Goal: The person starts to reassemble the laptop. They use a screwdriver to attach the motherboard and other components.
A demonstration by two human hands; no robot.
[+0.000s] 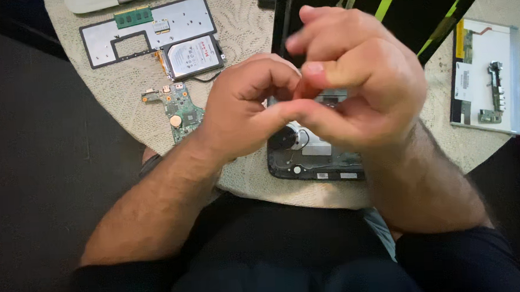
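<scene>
Both hands raised together over the worktop (249, 24), fingertips meeting. Left hand (244, 109) curled narrow, thumb and forefinger pinched toward the right hand (351, 83). Right-hand grip also narrow, thumb against forefinger. Can't tell if anything small sits between the fingers: too blurred and hidden.

Directly under both grips: 1 open laptop base (313, 161), dark, long axis running away from the person toward the far edge, near end showing 1 round black fan (283, 138) just below the left-hand grip.

Left of the left-hand grip: 1 green circuit board (179, 108), long axis pointing away from the person, slightly tilted. Beyond that, 1 silver hard drive (193, 55), touching 1 grey keyboard frame (144, 31) lying crosswise, with 1 green memory stick (133, 17) on it.

Right of the right-hand grip, well apart: 1 screen panel (483, 75), back up, long axis away from the person.
</scene>
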